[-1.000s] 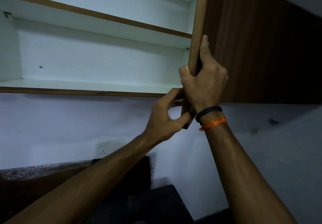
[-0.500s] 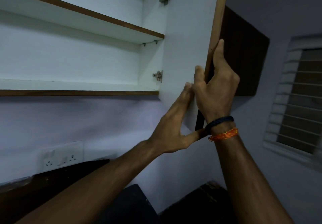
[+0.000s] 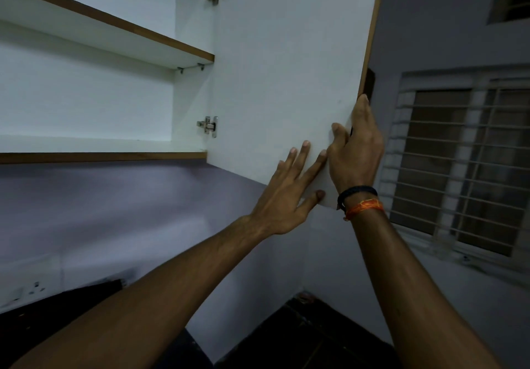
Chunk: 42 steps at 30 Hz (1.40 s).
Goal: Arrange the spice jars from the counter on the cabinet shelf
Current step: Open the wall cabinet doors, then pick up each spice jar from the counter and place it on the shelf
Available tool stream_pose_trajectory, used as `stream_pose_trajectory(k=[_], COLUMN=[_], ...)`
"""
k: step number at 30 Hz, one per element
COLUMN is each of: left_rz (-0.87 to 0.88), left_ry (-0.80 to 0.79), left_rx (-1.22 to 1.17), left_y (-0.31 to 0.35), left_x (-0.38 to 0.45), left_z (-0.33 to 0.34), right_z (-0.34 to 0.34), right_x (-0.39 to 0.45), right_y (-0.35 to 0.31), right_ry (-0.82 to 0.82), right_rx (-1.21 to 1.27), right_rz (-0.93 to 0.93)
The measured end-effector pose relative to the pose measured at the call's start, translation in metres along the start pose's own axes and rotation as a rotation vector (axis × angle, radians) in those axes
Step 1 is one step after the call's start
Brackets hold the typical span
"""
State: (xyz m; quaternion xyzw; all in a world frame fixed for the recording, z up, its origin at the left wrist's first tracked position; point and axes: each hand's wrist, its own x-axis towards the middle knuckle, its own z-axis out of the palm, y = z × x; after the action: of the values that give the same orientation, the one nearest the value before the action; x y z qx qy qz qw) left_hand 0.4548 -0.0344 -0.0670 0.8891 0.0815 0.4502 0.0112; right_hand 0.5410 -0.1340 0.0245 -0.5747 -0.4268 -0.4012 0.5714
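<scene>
Since half a second ago the cabinet door (image 3: 286,67) has swung further out, so its white inner face fills way more of the view, and the left hand (image 3: 286,193) went from edge-on to lying flat with fingers spread on that face near the door's lower corner. Right hand (image 3: 358,153) is clamped on the door's free edge, thumb on the white side, fingers wrapped behind the brown edging. Both hands are close together, nearly touching.

Cabinet shelf (image 3: 100,146) is white with brown trim, with an upper shelf (image 3: 114,36) above it, and two metal hinges on the side panel. Can't see any spice jars in this shot. Lilac wall (image 3: 114,211) below, a socket (image 3: 34,288) at the bottom left, a barred window (image 3: 464,162) on the right, dark counter (image 3: 301,334) down low.
</scene>
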Motion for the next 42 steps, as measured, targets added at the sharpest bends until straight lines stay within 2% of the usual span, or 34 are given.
stream_pose_trajectory(k=[8, 12, 16, 19, 30, 39, 42], left_rz=[-0.022, -0.031, -0.170, -0.192, -0.181, -0.175, -0.214], left_ry=[-0.095, -0.056, 0.003, -0.011, -0.162, -0.277, -0.316], left_rx=[0.097, 0.109, 0.064, 0.067, 0.101, 0.224, 0.248], left_y=[-0.003, -0.012, -0.024, -0.032, -0.031, -0.039, -0.047], left_x=[0.030, 0.035, 0.033, 0.035, 0.035, 0.004, -0.017], left_z=[0.029, 0.043, 0.052, 0.052, 0.029, -0.017, -0.036], right_z=[0.008, 0.011, 0.013, 0.014, 0.013, 0.018, 0.030], right_x=[0.005, 0.009, 0.003, 0.000, -0.002, -0.021, -0.040], right_y=[0.045, 0.057, 0.064, 0.068, 0.069, 0.027, 0.012], right_ry=[-0.125, -0.214, -0.257, -0.293, -0.348, -0.353, -0.375], right_rx=[-0.230, -0.345, -0.492, -0.596, -0.688, -0.755, -0.686], right_rz=[-0.071, -0.152, -0.237, -0.290, -0.276, -0.226, -0.295])
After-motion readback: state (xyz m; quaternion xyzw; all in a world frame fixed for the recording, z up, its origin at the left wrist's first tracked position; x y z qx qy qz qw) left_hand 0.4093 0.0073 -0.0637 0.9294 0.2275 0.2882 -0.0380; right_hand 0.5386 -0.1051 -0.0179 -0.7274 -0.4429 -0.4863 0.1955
